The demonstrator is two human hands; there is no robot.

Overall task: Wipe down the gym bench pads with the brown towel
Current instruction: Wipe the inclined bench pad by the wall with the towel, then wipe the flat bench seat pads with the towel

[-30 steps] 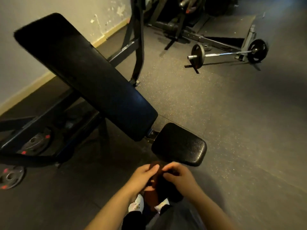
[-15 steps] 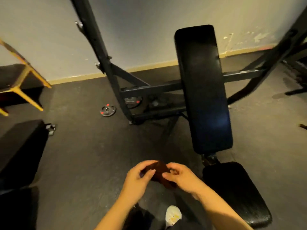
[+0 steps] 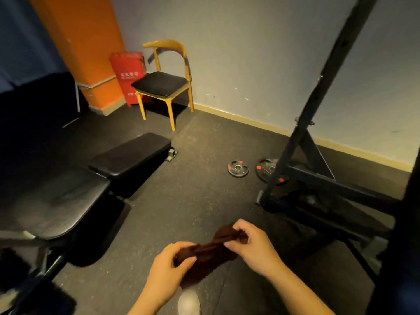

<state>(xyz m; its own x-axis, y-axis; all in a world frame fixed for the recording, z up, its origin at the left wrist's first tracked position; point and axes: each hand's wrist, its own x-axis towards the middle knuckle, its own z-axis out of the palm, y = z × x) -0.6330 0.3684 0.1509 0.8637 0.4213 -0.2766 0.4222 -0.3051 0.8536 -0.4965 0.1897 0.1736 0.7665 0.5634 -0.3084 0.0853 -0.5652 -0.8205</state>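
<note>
While both hands are working in front of the person's body, the left hand (image 3: 169, 262) is pinching the lower-left end of the brown towel (image 3: 210, 248), thumb and fingers curled round the cloth. The right hand (image 3: 251, 243) is gripping the upper-right end, its fingertips (image 3: 236, 228) folded over the bunched fabric. The towel is stretching between them as a twisted band, its long axis running from lower left up to upper right, and it is hanging in the air above the dark floor (image 3: 193, 189), touching nothing but the hands.

Moving outward, a flat bench (image 3: 75, 194) is lying to the person's left. Its two black pads are running away from the viewer in a line, the wider pad closer and the narrower pad (image 3: 131, 155) beyond it. The left hand is sitting nearer to this bench than the right, though both are well apart from it. A dark rack frame (image 3: 302, 137) is rising on the right, with weight plates (image 3: 238, 168) lying on the floor near its foot.

The wiping of this bench does not appear to have begun. The next move looks likely to call for carrying the towel leftward, probably flattened first, and laying it along the pads' length.
</note>
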